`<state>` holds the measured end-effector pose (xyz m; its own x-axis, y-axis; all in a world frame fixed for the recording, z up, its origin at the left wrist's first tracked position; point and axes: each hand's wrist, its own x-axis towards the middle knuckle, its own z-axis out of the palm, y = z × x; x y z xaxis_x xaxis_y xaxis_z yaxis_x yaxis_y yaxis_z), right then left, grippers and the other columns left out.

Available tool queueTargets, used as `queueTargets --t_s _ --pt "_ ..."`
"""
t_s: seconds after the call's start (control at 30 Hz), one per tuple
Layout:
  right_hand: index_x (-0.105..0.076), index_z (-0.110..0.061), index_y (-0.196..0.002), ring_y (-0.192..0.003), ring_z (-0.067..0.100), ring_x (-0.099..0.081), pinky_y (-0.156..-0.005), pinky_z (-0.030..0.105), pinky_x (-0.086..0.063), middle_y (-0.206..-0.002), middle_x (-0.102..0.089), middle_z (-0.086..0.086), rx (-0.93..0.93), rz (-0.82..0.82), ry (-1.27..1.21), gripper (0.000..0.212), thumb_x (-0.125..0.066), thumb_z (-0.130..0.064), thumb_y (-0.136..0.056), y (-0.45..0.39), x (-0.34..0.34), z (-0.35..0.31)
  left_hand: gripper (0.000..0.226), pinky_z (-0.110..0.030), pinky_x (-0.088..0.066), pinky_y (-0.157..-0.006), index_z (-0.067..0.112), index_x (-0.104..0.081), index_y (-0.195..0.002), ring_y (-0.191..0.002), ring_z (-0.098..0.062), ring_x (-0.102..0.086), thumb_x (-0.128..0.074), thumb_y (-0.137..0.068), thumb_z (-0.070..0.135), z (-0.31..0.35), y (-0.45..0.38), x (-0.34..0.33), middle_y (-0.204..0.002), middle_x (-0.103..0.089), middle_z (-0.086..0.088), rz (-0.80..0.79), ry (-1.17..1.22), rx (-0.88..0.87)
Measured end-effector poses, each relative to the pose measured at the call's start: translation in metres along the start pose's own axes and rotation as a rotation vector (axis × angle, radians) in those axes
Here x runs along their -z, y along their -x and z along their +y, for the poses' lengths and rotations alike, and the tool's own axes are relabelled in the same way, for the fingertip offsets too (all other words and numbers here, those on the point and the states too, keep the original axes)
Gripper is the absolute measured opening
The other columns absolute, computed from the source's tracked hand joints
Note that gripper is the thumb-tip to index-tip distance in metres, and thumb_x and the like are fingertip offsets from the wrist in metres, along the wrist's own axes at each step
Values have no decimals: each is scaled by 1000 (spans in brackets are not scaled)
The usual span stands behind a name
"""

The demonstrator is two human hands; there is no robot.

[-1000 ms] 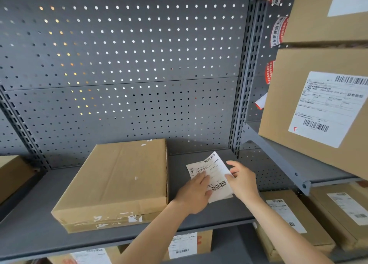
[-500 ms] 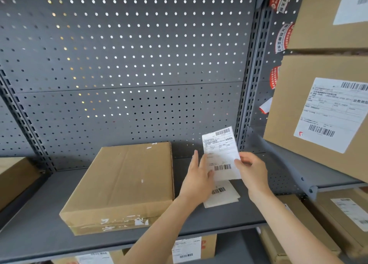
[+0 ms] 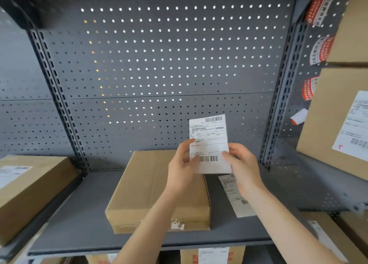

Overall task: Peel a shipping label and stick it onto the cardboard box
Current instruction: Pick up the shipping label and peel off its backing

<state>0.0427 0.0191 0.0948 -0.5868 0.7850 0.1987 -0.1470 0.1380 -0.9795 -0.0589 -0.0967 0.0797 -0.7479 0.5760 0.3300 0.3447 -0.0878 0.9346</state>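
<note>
At the left edge of the frame a brown cardboard parcel with a white label (image 3: 29, 190) lies on a neighbouring grey shelf. Behind everything stands the grey perforated metal back panel (image 3: 139, 64), lit through its holes. In the lower centre a flat brown cardboard box (image 3: 147, 186) lies on the grey metal shelf (image 3: 79, 224), its top bare.

Both forearms rise from the bottom of the frame and cross in front of that box, hiding part of its top and right side. The left hand (image 3: 182, 170) is raised, thumb on the printed face and fingers (image 3: 184, 146) curled behind, pinching the left edge of the white rectangular shipping label with barcodes (image 3: 209, 142). The right hand (image 3: 242, 166) pinches the label's lower right edge likewise. The label is upright in the air above the box's far right corner, not touching it.

Just right of the box, a second white printed sheet (image 3: 235, 196) lies flat on the shelf, partly covered by the right wrist.

At the right edge two large brown cartons (image 3: 326, 114) are stacked on a higher shelf; three red-and-white stickers (image 3: 318, 7) cling to the panel beside them.
</note>
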Motion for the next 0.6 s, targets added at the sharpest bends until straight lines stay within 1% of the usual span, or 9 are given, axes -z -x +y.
queueTargets --t_s 0.13,0.17,0.23,0.27,0.33,0.4,0.47,0.53,0.6 --pt "-62 -26 -86 -91 18 -64 -87 40 -51 -93 -69 -1 -20 -69 -22 26 -57 -1 -87 10 -47 3 33 -17 -51 -67 30 -63 -109 -88 -10 -66 -56 -89 5 -8 4 44 -104 -70 10 86 -8 40" --pt "-62 -27 -86 -92 19 -65 -87 41 -51 -94 -69 0 -31 -88 -26 25 -58 -2 -87 12 -58 5 33 -19 -52 -67 30 -64 -106 -87 -11 -67 -56 -89 3 -10 5 55 -101 -71 11 104 -8 49" --pt "-63 -27 -90 -98 22 -64 -89 44 -50 -100 -70 2 -57 -124 -19 22 -60 -6 -87 17 -79 11 34 -24 -55 -71 29 -66 -105 -84 -9 -68 -55 -89 1 -14 7 76 -95 -72 16 135 0 68" --pt "-64 -27 -92 -101 22 -63 -91 44 -49 -102 -70 2 -67 -136 -19 20 -60 -7 -87 18 -87 13 33 -25 -56 -71 26 -65 -106 -82 -6 -68 -54 -90 -1 -14 8 84 -93 -71 16 149 18 78" --pt "-65 -23 -95 -101 21 -63 -93 44 -48 -103 -70 2 -81 -140 -28 17 -61 -8 -87 20 -103 17 32 -19 -55 -67 19 -64 -109 -78 0 -67 -52 -90 -3 -16 9 99 -95 -69 13 164 43 93" --pt "-66 -20 -102 -102 19 -63 -96 46 -48 -104 -71 0 -106 -149 -26 17 -62 -14 -87 21 -116 23 32 -16 -53 -66 20 -64 -111 -81 -2 -67 -52 -90 -2 -19 9 112 -100 -69 8 174 41 101" --pt "-66 -23 -102 -102 18 -64 -97 47 -48 -104 -71 -3 -143 -156 -30 15 -63 -22 -87 21 -125 28 33 -21 -55 -72 25 -65 -107 -88 -8 -68 -53 -90 0 -23 7 123 -105 -70 5 190 37 107" --pt "-67 -22 -98 -97 20 -67 -94 46 -50 -101 -72 -2 -164 -153 -27 13 -62 -27 -88 21 -129 30 34 -26 -56 -77 27 -66 -106 -89 -10 -69 -53 -89 0 -26 5 130 -100 -71 8 207 53 125" --pt "-68 -14 -99 -81 24 -70 -82 44 -52 -91 -74 6 -178 -149 -31 16 -60 -25 -89 22 -130 31 33 -27 -56 -77 26 -66 -107 -84 -6 -69 -54 -89 1 -29 3 135 -93 -72 13 220 72 142"
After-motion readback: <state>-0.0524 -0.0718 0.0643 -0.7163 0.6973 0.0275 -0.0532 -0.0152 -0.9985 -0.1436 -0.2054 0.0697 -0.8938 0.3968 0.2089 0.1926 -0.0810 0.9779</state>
